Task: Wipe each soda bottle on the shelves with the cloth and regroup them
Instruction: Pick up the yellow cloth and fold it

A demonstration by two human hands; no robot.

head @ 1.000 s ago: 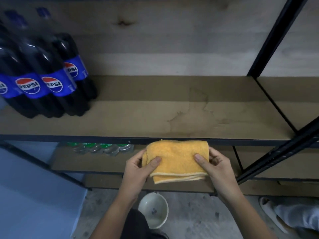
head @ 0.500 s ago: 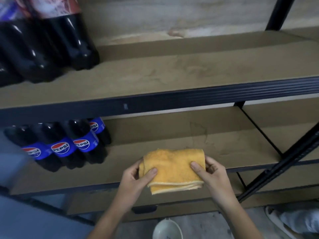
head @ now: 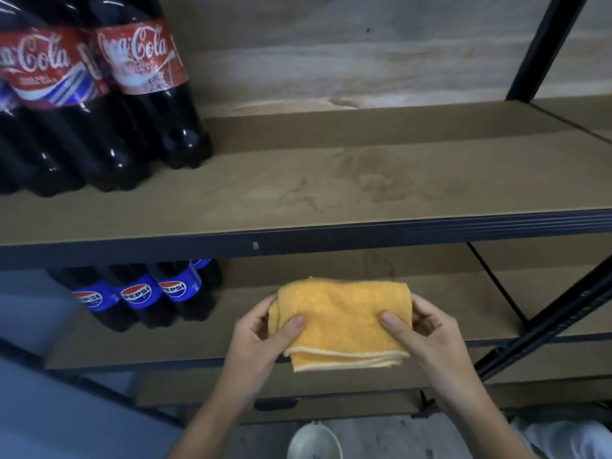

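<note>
Head view: both hands, left hand (head: 261, 336) and right hand (head: 427, 332), grip folded yellow cloth (head: 341, 323); stained brown shelf board (head: 331, 190), black frame.

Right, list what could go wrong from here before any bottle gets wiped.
1. The Coca-Cola bottles stand packed tightly at the left end of the upper shelf; pulling one out could tip its neighbours.
2. Both the left hand and the right hand hold the folded yellow cloth, so a bottle would likely be lifted one-handed and might slip.
3. A white bowl sits on the floor below; a dropped bottle could hit it.
</note>
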